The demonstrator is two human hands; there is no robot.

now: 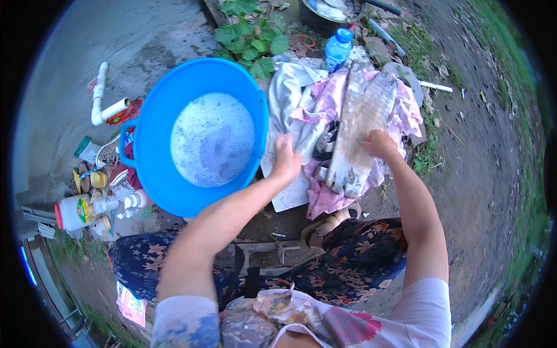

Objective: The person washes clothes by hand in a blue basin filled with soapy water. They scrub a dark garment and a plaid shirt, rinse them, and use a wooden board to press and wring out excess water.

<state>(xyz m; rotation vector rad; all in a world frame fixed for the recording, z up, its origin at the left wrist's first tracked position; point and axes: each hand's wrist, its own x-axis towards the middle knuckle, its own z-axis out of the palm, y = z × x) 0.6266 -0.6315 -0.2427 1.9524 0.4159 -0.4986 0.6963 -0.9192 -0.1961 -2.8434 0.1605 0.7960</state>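
Note:
A weathered grey-brown wooden board (358,124) lies on a heap of pink and white patterned cloth (325,200). My right hand (381,144) is closed at the board's right edge, its thumb side over the wood; the fingertips are partly hidden. My left hand (286,160) hovers by or over a pale grey cloth (284,101), between the board and a big blue tub (146,165). Motion smears its fingers, so any hold cannot be made out. Foamy, bluish water (212,139) stands in the tub.
A blue plastic bottle (337,51) stands behind the cloths, near a dark basin (325,17). Left of the tub are a white pipe (100,95), a clear jug with a red lid (74,212) and several small bottles. A leafy plant (252,40) grows beyond the tub.

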